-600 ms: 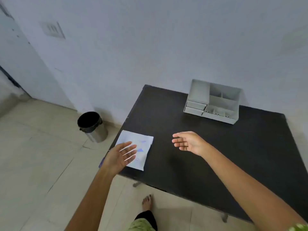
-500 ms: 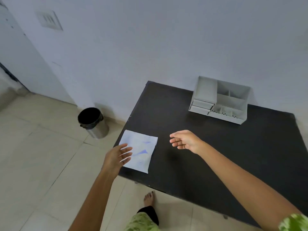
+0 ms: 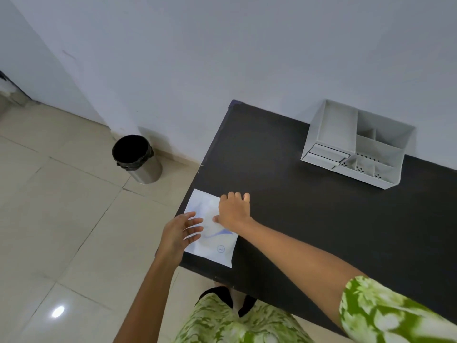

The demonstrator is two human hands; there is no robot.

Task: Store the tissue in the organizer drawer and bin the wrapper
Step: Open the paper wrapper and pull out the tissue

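Observation:
A flat white tissue packet (image 3: 217,246) with blue markings lies at the near left corner of the black table (image 3: 309,219). My left hand (image 3: 181,231) hovers over its left edge, fingers spread. From the right, my right hand (image 3: 233,209) rests palm down on the packet's right side, fingers pointing away and holding nothing. At the back right of the table, against the wall, stands the white organizer (image 3: 356,144); its two small drawers at the lower left look closed. A round metal bin (image 3: 136,158) with a black liner stands on the floor left of the table.
A white wall runs behind the table and bin. Beige floor tiles (image 3: 61,219) spread to the left. My green patterned clothing and feet show below the table's near edge.
My right hand has swung left from mid-table onto the packet's right side. My left hand stays over the left edge. The camera has shifted closer and downward.

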